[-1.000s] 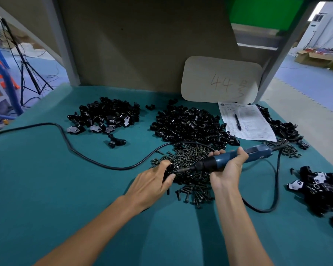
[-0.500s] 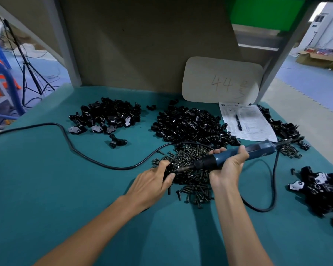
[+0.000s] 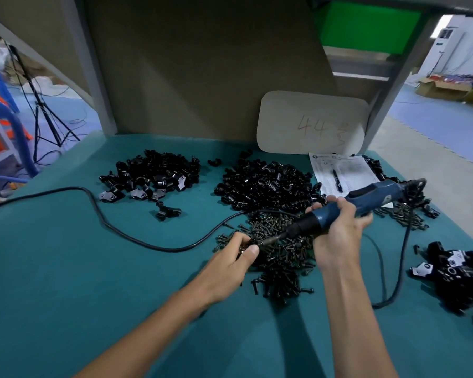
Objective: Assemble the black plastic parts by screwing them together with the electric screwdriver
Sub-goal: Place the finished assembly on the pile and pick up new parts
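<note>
While the teal tabletop (image 3: 66,268) is carrying heaps of black plastic parts (image 3: 265,184) at its back, the right hand (image 3: 339,236) is wrapping closed around the blue electric screwdriver (image 3: 347,208), tip angling down-left, and the left hand (image 3: 230,266) is pinching something small, hidden, over the screw pile (image 3: 281,257).

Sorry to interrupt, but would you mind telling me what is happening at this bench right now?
A person is assembling black plastic parts with screws. The right hand grips a blue electric screwdriver, its tip angled down to the left hand, which pinches something small over the pile of screws; what it holds is too hidden to tell. Heaps of loose black parts lie further back on the green table, and a cluster with pale plates sits at the right.
</note>
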